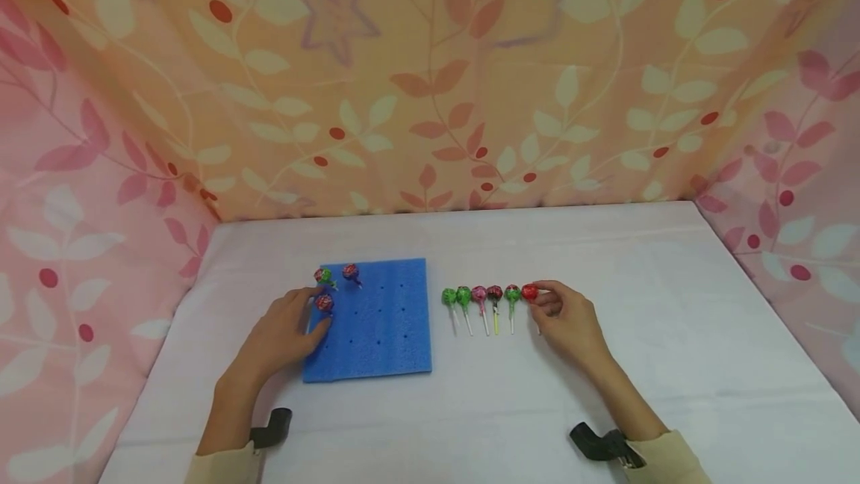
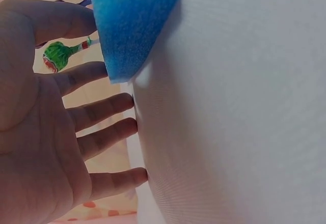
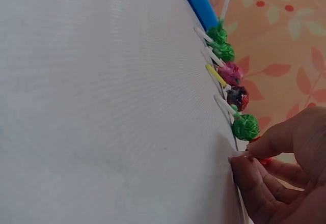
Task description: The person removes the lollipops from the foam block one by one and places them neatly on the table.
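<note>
My left hand [image 1: 278,331] rests at the left edge of a blue foam board [image 1: 390,349], its fingers extended. In the left wrist view, thumb and index finger touch the board's side while other fingertips meet the white cloth. Three lollipops stand in the board near that hand: a green-and-red one [image 1: 324,275], a purple-and-red one [image 1: 351,272] and another purple-and-red one [image 1: 325,303] between thumb and index finger. On the right, my right hand [image 1: 571,323] pinches a red lollipop [image 1: 529,291] by its white stick [image 3: 240,154], at the row's right end.
Beside the red one lie several more lollipops in a row: green [image 1: 449,296], another green [image 1: 463,296], pink [image 1: 479,294], dark red [image 1: 494,293] and green [image 1: 513,293]. Small holes dot the board. White cloth [image 1: 497,409] covers the table; patterned curtains [image 1: 430,95] surround it.
</note>
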The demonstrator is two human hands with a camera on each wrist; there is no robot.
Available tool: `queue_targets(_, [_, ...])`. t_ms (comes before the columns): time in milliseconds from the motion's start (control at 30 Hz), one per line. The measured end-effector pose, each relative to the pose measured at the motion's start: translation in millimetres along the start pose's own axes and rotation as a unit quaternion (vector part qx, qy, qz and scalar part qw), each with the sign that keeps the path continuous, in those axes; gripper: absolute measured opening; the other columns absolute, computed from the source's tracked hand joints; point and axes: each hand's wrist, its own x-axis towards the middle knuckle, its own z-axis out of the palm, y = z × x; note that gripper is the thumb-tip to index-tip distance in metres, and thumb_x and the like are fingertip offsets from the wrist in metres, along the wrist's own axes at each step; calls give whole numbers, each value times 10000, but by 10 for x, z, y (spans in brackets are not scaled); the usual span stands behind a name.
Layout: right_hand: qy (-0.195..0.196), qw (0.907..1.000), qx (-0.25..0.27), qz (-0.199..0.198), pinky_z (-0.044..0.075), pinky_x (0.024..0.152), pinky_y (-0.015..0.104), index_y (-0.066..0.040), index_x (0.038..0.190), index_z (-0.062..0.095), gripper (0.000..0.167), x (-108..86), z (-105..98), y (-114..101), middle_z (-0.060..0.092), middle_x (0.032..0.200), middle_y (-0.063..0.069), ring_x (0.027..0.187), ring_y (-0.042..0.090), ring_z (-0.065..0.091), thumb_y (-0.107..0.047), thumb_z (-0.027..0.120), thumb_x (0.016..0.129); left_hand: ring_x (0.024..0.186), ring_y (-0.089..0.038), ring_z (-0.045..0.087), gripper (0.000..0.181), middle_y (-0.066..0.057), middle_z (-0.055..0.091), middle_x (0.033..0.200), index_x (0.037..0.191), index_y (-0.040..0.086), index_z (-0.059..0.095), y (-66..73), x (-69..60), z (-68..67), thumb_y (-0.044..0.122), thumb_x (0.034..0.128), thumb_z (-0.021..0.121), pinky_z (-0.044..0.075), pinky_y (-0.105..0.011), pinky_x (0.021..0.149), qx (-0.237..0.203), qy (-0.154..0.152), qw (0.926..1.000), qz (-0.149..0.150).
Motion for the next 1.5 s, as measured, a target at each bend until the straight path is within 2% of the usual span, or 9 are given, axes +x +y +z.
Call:
queue_targets(200, [15, 10000, -17, 35, 552, 640, 202, -38, 1289, 705, 363, 8, 31, -4, 787, 1020, 151, 839, 188, 752, -55, 718, 926, 1420, -541, 487, 621, -293, 528, 1541, 1519, 17, 496, -3, -19, -7, 311, 997, 658, 435, -733, 1137, -12, -41, 10000, -57])
queue_targets(433, [-42, 9999, -130, -22, 544, 720, 216, -28, 1285, 705, 363, 27, 26, -10, 790, 1004, 139, 837, 174, 755, -65, 725, 924, 1428, -530, 481, 616, -278, 520, 1553, 1518, 24, 496, -10, -20, 5, 317, 1002, 660, 433, -724, 1147, -39, -14, 10000, -6])
queue_targets(667, [-127, 9999, -100, 28, 534, 645, 211, -29, 1284, 694, 361, 43, 28, -16, 773, 1002, 140, 810, 163, 732, -76, 731, 928, 1432, -535, 478, 620, -285, 515, 1556, 1524, 25, 491, -9, -12, 4, 315, 1002, 658, 429, -723, 1153, -34, -27, 10000, -26])
queue_targets(1100, [-271, 9994, -198, 86, 526, 706, 232, -22, 1306, 673, 392, 34, -11, -35, 762, 1032, 137, 822, 143, 727, -104, 743, 929, 1441, -532, 472, 623, -282, 515, 1560, 1526, 22, 490, 3, 13, 10, 317, 1002, 654, 429, -723, 1152, -29, -4, 10000, -23])
queue_targets(1333, [-217, 9996, -126, 156, 555, 705, 243, -37, 1389, 623, 449, 9, -39, -53, 770, 1068, 161, 859, 197, 769, -195, 730, 982, 1431, -537, 482, 618, -286, 528, 1548, 1519, 18, 503, 34, 16, -8, 314, 1001, 662, 433, -721, 1149, -17, -9, 10000, 10])
queue_targets(1500, [-171, 9993, -313, 78, 566, 785, 317, -52, 1352, 659, 416, 2, -57, -74, 775, 1070, 148, 909, 234, 768, -234, 735, 986, 1422, -538, 490, 616, -289, 535, 1540, 1515, 15, 506, 28, -2, -4, 316, 1002, 663, 439, -721, 1141, -47, -36, 10000, -6])
